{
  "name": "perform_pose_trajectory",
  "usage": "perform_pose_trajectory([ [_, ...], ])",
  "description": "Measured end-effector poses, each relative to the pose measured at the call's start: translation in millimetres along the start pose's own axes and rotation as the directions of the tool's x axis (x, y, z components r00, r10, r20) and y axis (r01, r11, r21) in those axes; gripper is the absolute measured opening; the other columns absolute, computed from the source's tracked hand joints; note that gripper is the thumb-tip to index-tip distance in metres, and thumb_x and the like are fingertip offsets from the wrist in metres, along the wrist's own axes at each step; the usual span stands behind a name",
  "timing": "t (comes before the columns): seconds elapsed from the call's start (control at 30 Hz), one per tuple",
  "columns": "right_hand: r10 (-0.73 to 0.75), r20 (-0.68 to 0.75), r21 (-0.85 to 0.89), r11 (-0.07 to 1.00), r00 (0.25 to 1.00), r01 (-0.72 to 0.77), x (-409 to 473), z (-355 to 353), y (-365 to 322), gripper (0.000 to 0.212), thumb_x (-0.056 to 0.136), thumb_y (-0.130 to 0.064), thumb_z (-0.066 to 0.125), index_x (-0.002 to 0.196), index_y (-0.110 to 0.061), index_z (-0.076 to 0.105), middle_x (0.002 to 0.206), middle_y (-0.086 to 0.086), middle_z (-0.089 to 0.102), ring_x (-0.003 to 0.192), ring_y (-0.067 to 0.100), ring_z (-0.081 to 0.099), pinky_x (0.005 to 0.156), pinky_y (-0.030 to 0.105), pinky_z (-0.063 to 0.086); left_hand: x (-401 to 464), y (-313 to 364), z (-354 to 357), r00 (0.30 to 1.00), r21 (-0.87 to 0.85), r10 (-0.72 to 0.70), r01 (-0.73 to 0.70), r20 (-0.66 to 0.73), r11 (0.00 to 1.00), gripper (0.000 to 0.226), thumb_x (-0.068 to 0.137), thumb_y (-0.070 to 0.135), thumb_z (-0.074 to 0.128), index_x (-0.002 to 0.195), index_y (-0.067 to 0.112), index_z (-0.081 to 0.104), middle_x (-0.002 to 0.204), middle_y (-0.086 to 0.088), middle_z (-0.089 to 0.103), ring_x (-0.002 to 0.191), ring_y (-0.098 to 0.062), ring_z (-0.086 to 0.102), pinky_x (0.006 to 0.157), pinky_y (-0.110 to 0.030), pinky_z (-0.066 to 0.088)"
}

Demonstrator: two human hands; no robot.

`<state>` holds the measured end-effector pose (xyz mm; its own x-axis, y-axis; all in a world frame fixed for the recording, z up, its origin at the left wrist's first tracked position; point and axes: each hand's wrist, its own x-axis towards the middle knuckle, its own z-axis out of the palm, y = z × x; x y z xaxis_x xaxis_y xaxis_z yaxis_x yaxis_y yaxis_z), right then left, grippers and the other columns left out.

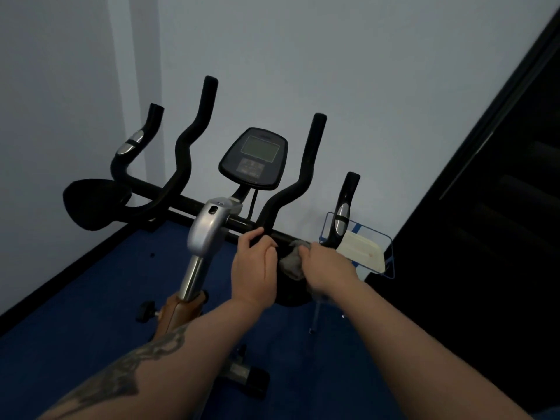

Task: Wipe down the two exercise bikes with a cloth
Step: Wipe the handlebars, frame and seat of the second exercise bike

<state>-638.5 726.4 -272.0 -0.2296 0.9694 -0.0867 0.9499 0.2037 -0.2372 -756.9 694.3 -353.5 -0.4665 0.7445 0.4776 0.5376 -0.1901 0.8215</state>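
Left hand point(254, 262): curled round handlebar point(242, 224) near its right end.
Right hand point(325, 262): clutching grey cloth point(292, 262), pressed on bar.

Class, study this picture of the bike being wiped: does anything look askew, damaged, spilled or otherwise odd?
Nothing stands out. The left hand grips the handlebar, the right hand presses the grey cloth on it, and the console looks intact.

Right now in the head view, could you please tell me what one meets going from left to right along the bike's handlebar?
Black arm pad → silver stem cover → left hand gripping the bar → grey cloth → right hand → blue wire rack.
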Motion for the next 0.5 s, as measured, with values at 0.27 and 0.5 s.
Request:
perform_pose_trajectory([
  [0.27,0.064,-0.135,0.004,0.998,0.989,-0.064,-34.3,23.6,11.8,0.026,0.103,-0.042,0.020,0.102,-0.020,0.034,0.100,0.005,0.062,0.074,0.018,0.051,0.062,0.034,0.037,-0.6,-2.0,0.9,1.000,-0.013,0.015,-0.015,0.001,1.000,0.039,0.090,0.043,0.022,0.081,0.024,0.055,0.132,-0.003,0.044,0.098,0.002,0.045,0.077,-0.034,0.046],
  [0.5,0.071,-0.174,-0.044,0.996,0.982,-0.080,-35.0,21.7,3.6,0.028,0.104,-0.041,0.020,0.101,-0.019,0.037,0.086,0.001,0.058,0.061,0.013,0.042,0.051,0.031,0.026,-1.5,0.6,0.5,1.000,-0.022,0.001,0.000,0.004,1.000,0.042,0.089,0.043,0.022,0.082,0.021,0.056,0.134,-0.005,0.044,0.095,0.001,0.044,0.081,-0.038,0.047],
])
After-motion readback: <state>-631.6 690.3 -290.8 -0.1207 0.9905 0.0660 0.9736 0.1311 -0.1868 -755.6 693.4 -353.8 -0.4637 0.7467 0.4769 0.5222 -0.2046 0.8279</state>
